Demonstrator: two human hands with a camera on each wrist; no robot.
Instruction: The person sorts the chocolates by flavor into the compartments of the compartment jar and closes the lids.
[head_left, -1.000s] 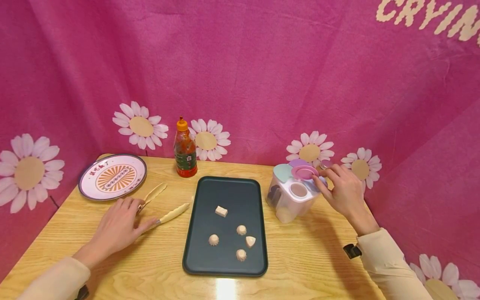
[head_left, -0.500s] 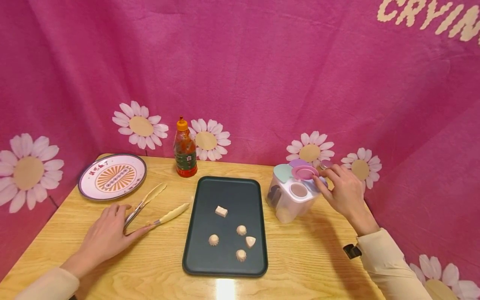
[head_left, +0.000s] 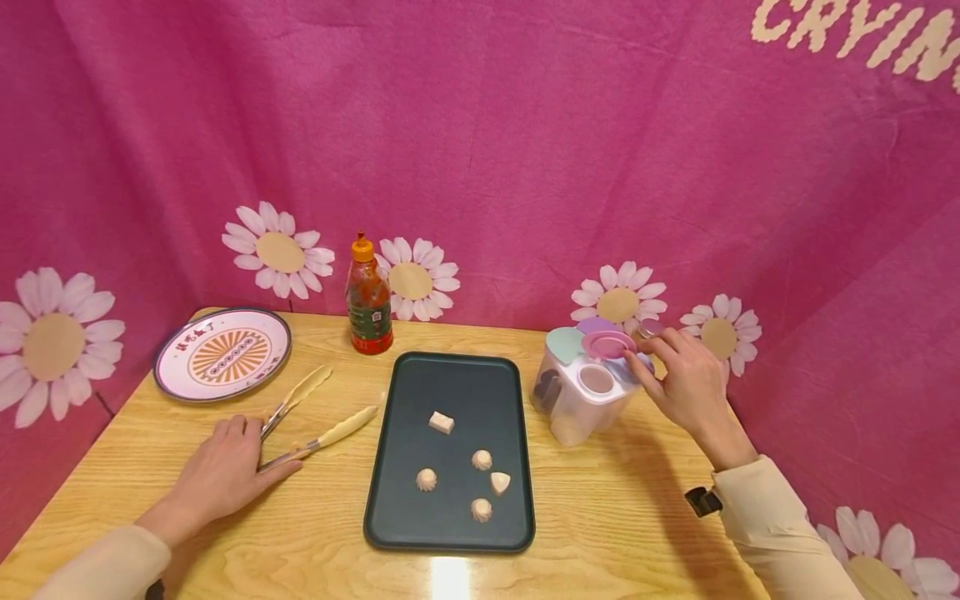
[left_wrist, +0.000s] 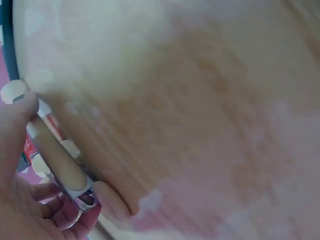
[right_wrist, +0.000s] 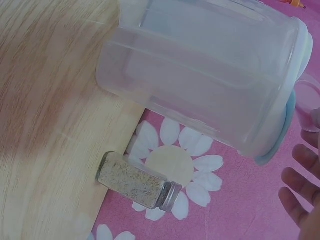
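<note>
- Magenta backdrop [head_left: 480,150], printed with daisies: hangs behind the wooden table [head_left: 585,521].
- Dark baking tray [head_left: 442,383]: flat on the table, between the hands.
- Oval plate [head_left: 223,356]: at the table's far left, lettered, with an orange ray pattern.
- Clear lidded seasoning container [head_left: 596,408]: upright, right of the tray and apart from it. Judged light, stiff and smooth-walled, liable to slide or tip if a lid is pulled; best steadied low on the body.
- Tongs [head_left: 341,430]: on the table, left of the tray, pale-tipped arms spread. Left hand [head_left: 225,467] grips the metal end, fingers curled over one arm, thumb along the other. Judged light and springy; best held midway along both arms, as the metal may be slick.
- Sauce bottle [head_left: 370,308]: upright behind the tray, orange cap.
- Spice jar [right_wrist: 132,181]: beside the container, metal cap.
- Pink lid [head_left: 609,344]: raised above the container's round mouth, its edge pinched by thumb and fingers of the right hand [head_left: 686,387]. Judged thin and flexible; the rim is the proper hold.
- Pale pieces [head_left: 482,459]: five, on the tray; firmness cannot be determined.
</note>
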